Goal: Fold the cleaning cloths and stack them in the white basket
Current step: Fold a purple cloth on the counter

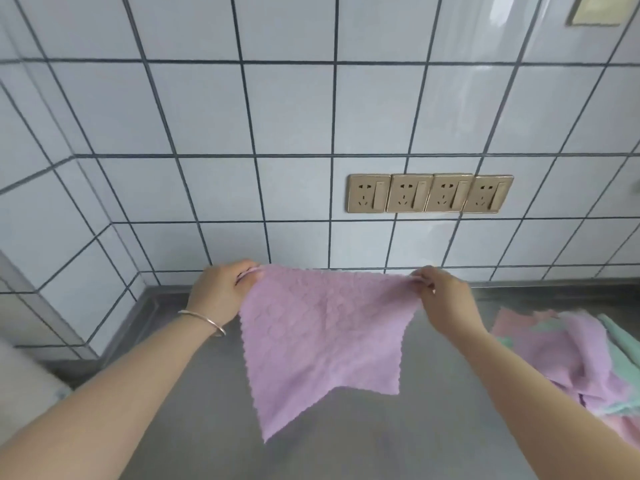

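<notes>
A lilac cleaning cloth [322,337] hangs spread out above the steel counter, held by its two upper corners. My left hand [223,292] pinches the left corner and wears a thin bangle at the wrist. My right hand [446,299] pinches the right corner. The cloth's lower edge dangles free in a point. A loose heap of more cloths [575,358], lilac, pink and mint green, lies on the counter at the right. At the left edge a white object [24,386] shows only in part; I cannot tell whether it is the basket.
The grey steel counter [346,445] runs under my arms to a tiled wall. A row of gold wall sockets [429,192] sits on the tiles above the cloth. The tiled wall turns a corner at the left.
</notes>
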Demonstrator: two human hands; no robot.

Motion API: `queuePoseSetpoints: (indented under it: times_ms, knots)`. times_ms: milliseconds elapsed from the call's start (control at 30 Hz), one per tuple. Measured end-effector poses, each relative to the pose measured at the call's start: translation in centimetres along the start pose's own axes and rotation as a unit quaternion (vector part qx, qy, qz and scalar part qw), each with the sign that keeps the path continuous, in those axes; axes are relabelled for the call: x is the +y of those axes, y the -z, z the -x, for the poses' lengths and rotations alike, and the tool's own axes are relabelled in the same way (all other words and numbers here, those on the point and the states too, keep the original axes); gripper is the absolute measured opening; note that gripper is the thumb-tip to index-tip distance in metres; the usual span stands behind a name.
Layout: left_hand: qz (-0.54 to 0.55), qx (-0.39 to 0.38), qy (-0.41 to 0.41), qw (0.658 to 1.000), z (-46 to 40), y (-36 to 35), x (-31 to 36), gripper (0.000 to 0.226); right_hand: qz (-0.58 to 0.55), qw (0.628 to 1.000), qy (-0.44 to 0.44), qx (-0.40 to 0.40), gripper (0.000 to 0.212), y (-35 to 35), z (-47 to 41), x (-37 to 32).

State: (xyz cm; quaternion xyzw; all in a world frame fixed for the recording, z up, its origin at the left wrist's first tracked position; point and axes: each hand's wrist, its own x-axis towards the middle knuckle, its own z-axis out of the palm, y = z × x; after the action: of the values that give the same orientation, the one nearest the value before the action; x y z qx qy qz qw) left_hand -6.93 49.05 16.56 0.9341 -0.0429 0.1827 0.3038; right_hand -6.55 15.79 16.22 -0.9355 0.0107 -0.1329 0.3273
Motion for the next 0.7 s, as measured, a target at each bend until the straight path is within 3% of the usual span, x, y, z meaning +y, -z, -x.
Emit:
queuePoseSetpoints:
  times_ms: [133, 267, 433, 567, 700]
  knots:
    - [0.014, 0.067, -0.03, 0.997, 1.1, 3.0, 1.5, 0.034, -0.043, 0.992, 0.085, 0.086, 0.018, 1.3, 0.9, -2.3]
    - [-0.003, 0.048, -0.073, 0.996, 5.5, 1.8, 0.3, 0.032, -0.027, 0.986, 0.147, 0.074, 0.016, 1.7, 3.5, 0.1]
    - [-0.025, -0.082, -0.096, 0.992, 13.1, -4.6, -4.2, 0.033, 0.053, 0.985, 0.157, -0.041, 0.035, -1.4, 7.7, 7.2]
    - [-0.055, -0.177, -0.074, 0.98, 18.9, -10.6, -6.7, 0.028, 0.085, 0.98, 0.079, -0.16, 0.051, -5.0, 11.7, 12.7]
    - [-0.088, -0.23, -0.11, 0.963, 22.4, -12.9, -6.6, 0.023, 0.091, 0.96, 0.035, -0.263, 0.059, -7.2, 15.4, 16.0]
